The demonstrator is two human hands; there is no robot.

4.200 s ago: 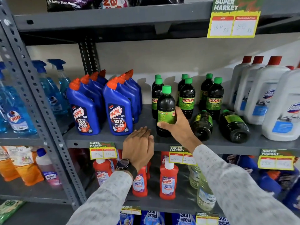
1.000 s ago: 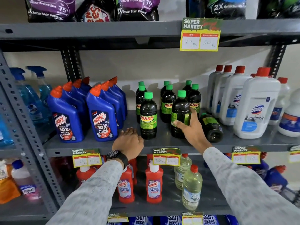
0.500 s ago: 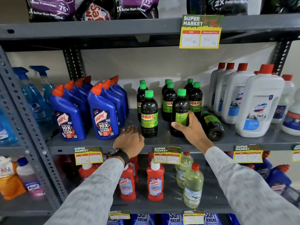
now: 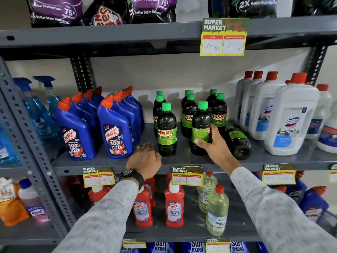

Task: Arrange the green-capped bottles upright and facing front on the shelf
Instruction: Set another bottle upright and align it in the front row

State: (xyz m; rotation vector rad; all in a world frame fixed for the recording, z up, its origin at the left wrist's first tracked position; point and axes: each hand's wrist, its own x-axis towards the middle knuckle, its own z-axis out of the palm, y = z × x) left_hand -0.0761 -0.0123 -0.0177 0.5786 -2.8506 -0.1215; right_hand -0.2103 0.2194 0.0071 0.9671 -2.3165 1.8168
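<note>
Several dark green-capped bottles stand in rows on the grey middle shelf (image 4: pixel 182 161). The front-left bottle (image 4: pixel 166 128) is upright with its SUNNY label facing front. My right hand (image 4: pixel 211 145) is wrapped around the front-right bottle (image 4: pixel 199 123), which stands upright with its label turned partly to the side. One more green-capped bottle (image 4: pixel 238 143) lies on its side just right of that hand, base toward me. My left hand (image 4: pixel 145 157) rests flat on the shelf edge beside the front-left bottle, holding nothing.
Blue Harpic bottles (image 4: pixel 114 128) crowd the shelf to the left. Tall white Domex bottles (image 4: pixel 290 123) stand to the right. Price tags (image 4: pixel 187 176) hang along the shelf edge. Red bottles (image 4: pixel 173 207) fill the shelf below, and detergent pouches (image 4: pixel 54 11) the one above.
My right hand has turned the front-right bottle, so part of its label now shows at the right edge. My left hand stays put on the shelf edge.
</note>
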